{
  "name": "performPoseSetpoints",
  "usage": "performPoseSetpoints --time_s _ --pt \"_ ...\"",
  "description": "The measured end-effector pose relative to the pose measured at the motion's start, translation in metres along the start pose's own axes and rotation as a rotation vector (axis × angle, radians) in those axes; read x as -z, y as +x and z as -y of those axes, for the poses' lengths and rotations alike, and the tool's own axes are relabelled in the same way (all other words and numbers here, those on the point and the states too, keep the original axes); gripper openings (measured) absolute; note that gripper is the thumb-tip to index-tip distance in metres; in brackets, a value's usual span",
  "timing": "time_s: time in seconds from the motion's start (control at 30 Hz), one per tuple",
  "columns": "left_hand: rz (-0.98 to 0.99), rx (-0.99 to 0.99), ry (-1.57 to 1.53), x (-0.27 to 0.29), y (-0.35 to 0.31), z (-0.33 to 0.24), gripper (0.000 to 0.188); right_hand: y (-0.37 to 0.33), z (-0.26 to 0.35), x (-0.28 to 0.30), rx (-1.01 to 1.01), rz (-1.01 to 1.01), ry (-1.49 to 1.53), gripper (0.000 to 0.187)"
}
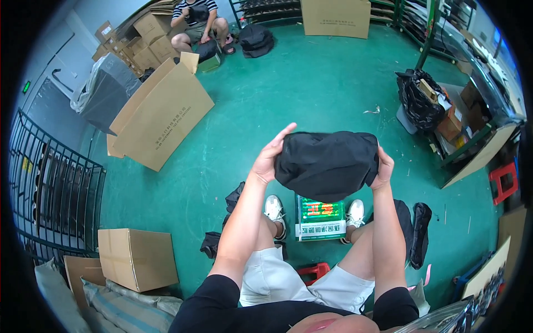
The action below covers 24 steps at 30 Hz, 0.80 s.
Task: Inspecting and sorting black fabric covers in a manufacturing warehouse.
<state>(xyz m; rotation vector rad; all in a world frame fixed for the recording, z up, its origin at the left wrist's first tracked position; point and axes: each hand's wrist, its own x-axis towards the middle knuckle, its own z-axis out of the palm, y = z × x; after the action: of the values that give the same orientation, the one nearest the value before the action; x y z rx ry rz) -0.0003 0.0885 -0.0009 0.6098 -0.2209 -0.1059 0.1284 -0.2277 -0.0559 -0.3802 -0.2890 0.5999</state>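
A black fabric bundle (327,164), rounded and softly creased, is held up between my two hands in front of my knees. My left hand (269,158) presses on its left end, with a finger pointing up past it and other fingers hidden behind. On the opposite end, my right hand (384,169) grips the cloth with bent fingers. Below the bundle, between my shoes, stands a green printed container (320,216), partly covered by it. Black cloth pieces (211,244) lie by my left leg, and a long black rolled cloth (420,236) lies to the right.
Large open cardboard box (166,114) at far left; closed carton (139,260) near left beside a metal rack (55,183). A black rubbish bag (419,100), shelving and a red stool (504,183) stand right. Another person (199,25) sits at the back, handling black cloth.
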Motion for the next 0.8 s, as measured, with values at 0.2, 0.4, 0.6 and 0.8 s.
performPoseSetpoints --time_s 0.2,0.4,0.6,0.8 --pt "-0.139 -0.058 -0.053 0.022 -0.001 0.003 0.062 -0.011 0.003 -0.013 0.005 0.06 -0.163 0.052" --pt "-0.311 0.329 -0.262 0.019 0.003 0.024 0.033 -0.001 0.008 -0.002 0.018 -0.049 -0.015 0.037" --pt "-0.08 -0.101 -0.218 -0.014 0.003 0.018 0.044 0.001 0.013 -0.006 -0.014 -0.126 0.077 0.045" --pt "-0.402 0.41 0.17 0.018 0.004 0.033 0.042 0.002 0.017 0.007 0.034 -0.147 0.048 0.046"
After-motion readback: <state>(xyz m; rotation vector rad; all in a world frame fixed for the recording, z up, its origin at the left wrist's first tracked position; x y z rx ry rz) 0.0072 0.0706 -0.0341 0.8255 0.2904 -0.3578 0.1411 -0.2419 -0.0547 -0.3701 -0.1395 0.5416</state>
